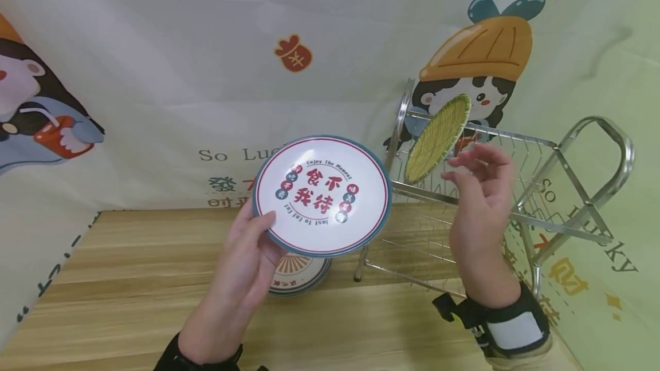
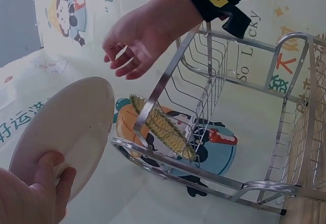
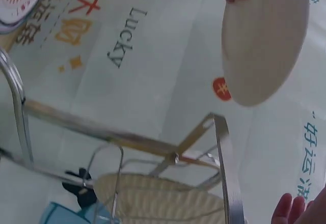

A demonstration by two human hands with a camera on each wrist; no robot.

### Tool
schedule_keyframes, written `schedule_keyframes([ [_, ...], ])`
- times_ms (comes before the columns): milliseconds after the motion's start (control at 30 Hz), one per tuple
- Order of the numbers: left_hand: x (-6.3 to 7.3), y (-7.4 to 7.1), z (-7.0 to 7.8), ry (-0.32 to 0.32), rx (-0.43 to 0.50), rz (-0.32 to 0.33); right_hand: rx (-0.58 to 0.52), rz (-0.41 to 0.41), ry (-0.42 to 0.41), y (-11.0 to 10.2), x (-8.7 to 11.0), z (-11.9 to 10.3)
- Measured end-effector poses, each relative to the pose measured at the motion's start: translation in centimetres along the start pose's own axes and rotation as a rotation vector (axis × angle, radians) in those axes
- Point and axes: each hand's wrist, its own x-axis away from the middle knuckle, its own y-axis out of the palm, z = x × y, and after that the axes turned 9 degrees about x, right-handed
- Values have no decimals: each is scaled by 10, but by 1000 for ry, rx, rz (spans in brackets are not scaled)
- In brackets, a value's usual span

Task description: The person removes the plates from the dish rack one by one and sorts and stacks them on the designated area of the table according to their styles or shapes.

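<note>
My left hand (image 1: 247, 259) grips the near left rim of a white plate (image 1: 322, 233), thumb on top and fingers underneath. The plate has a blue-green edge, a thin red ring and red printed characters. Its plain underside (image 2: 84, 127) shows in the left wrist view. To the right, my right hand (image 1: 482, 205) is raised over a metal dish rack (image 1: 562, 228), fingers loosely bent and holding nothing. Just left of those fingertips, a round yellow-green plate (image 1: 438, 139) with a woven-looking surface stands tilted in the rack's upper tier.
More plates (image 1: 299, 276) lie stacked on the wooden table (image 1: 154, 268), partly hidden beneath the held plate. The rack has two wire tiers and a curved handle-like end (image 1: 624, 147) at right. A printed cloth (image 1: 206, 73) hangs behind and along the sides.
</note>
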Motion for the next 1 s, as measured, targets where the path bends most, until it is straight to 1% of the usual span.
schedule_keyframes([
  [67,-1,-2,-1,3,-5,2,64,60,-71,-2,-12,-2],
  [100,-1,-2,-1,3,-6,2,109,77,-85,-3,-17,-4],
  [167,-2,-4,-2,3,-11,5,209,92,-67,-5,-28,-6],
  [233,-3,-5,-4,0,-10,9,321,82,1,-6,-37,-8],
  [267,-3,-5,-4,1,-10,9,367,72,49,-7,-42,-8],
  [300,-3,-6,-4,2,-9,9,418,55,106,-7,-45,-7],
  [367,-3,-7,-5,3,-9,11,469,6,219,-9,-52,-3],
  [400,-3,-7,-5,2,-10,12,479,-18,272,-10,-55,0],
  [467,-2,-8,-5,0,-20,19,466,-71,359,-12,-60,6],
  [533,-2,-10,-6,1,-32,25,431,-118,415,-14,-64,11],
  [567,-1,-10,-6,2,-40,30,412,-140,428,-15,-66,13],
  [633,-1,-12,-6,3,-57,44,376,-183,440,-16,-68,16],
  [767,-1,-17,-5,-2,-82,69,311,-266,402,-16,-70,18],
  [867,-2,-23,-5,-11,-96,87,304,-308,382,-16,-71,19],
  [1000,-4,-32,-6,-27,-122,125,323,-326,387,-16,-71,19],
])
